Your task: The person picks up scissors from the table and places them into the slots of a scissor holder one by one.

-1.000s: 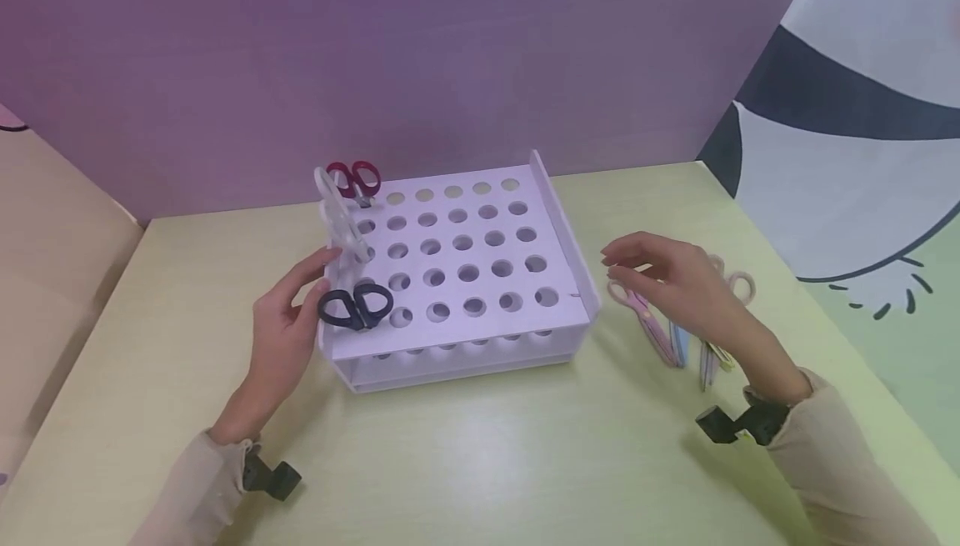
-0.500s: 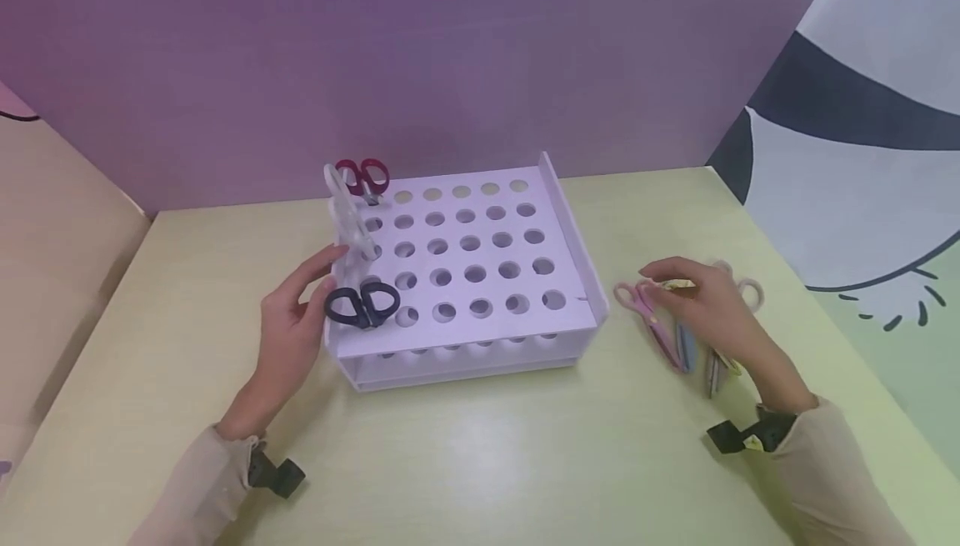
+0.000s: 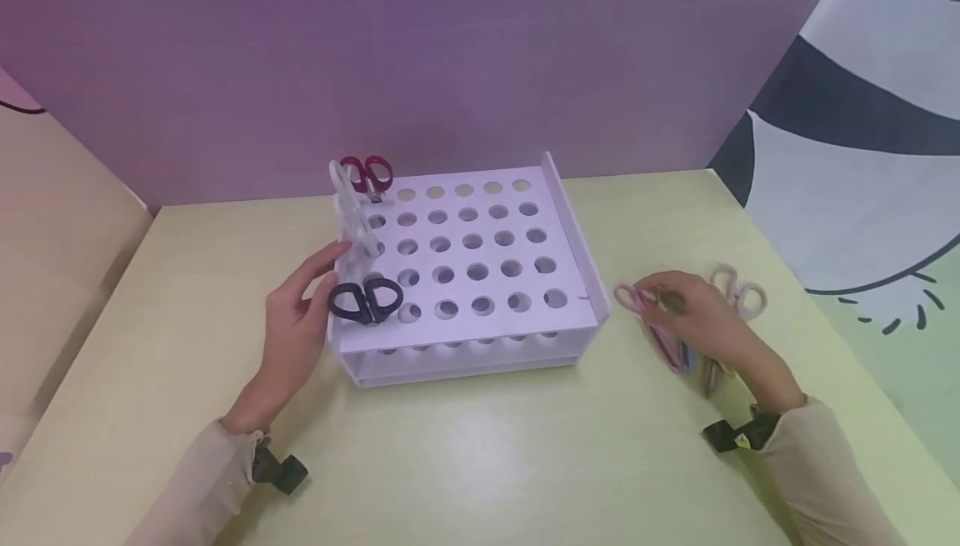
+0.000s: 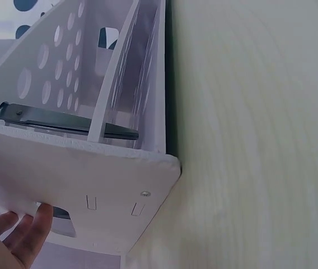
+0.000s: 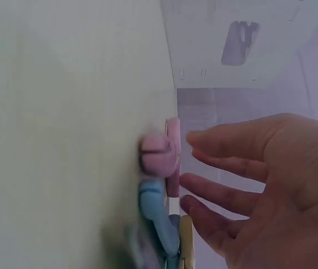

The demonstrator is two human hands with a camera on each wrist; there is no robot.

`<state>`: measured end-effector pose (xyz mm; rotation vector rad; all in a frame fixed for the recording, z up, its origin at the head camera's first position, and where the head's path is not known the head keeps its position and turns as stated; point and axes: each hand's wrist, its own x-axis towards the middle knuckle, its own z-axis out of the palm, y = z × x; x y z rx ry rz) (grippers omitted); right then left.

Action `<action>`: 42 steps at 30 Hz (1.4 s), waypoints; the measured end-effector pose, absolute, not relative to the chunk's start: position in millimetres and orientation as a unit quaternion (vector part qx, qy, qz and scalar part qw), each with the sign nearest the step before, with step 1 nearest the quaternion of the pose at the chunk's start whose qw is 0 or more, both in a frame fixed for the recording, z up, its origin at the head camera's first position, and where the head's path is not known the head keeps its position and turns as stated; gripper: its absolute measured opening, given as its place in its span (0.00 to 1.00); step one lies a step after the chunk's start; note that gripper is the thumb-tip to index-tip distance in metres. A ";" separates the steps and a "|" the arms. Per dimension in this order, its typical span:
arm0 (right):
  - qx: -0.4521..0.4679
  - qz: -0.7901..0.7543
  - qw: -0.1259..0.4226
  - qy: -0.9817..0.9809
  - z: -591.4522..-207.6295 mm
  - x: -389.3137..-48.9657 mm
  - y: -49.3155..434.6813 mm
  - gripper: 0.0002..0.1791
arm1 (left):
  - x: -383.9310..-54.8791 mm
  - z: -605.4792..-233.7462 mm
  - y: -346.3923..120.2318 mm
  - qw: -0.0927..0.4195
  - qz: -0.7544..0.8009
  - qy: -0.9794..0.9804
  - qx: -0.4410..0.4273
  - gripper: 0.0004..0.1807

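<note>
A white rack (image 3: 457, 329) with rows of round holes stands mid-table. Along its left side stand red-handled scissors (image 3: 366, 177), white-handled scissors (image 3: 352, 211) and black-handled scissors (image 3: 366, 302), blades down. My left hand (image 3: 296, 325) rests its fingertips against the rack's left side panel, beside its slot in the left wrist view. My right hand (image 3: 701, 317) reaches over a bunch of scissors, thumb and fingers spread apart at pink scissors (image 3: 636, 299). The right wrist view shows blue scissors (image 5: 158, 213) and a yellow handle (image 5: 186, 238) beside the pink ones. Pale-handled scissors (image 3: 738, 292) lie behind my hand.
The pale yellow table (image 3: 465, 463) meets a purple wall (image 3: 450, 54) at the back. A painted wall (image 3: 862, 179) rises at the right. The rack's raised right panel (image 3: 577, 246) stands between its holes and the loose scissors.
My right hand has lowered onto the loose scissors, its fingertips coming to the pink handles. My left hand stays at the rack's side; the whole view has shifted slightly.
</note>
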<state>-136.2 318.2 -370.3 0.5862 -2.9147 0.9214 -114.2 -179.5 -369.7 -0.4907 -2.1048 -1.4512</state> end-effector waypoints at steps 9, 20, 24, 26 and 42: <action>0.216 0.257 0.061 -0.940 -375.6 -137.6 322.1 0.20 | -113.3 -367.7 -178.9 0.269 -0.540 -0.776 -0.184 0.21; 0.227 0.244 0.027 -0.943 -376.4 -137.3 317.0 0.23 | -114.2 -368.2 -179.4 0.273 -0.538 -0.777 -0.182 0.20; 0.226 0.245 0.027 -0.942 -376.4 -136.5 315.4 0.23 | -113.1 -367.6 -178.7 0.271 -0.539 -0.776 -0.181 0.20; 0.212 0.251 0.018 -0.944 -376.2 -136.0 315.3 0.24 | -112.7 -367.4 -178.4 0.271 -0.540 -0.776 -0.180 0.20; 0.097 0.268 0.002 -0.958 -373.1 -136.5 313.2 0.22 | -112.4 -368.3 -178.9 0.267 -0.539 -0.779 -0.176 0.20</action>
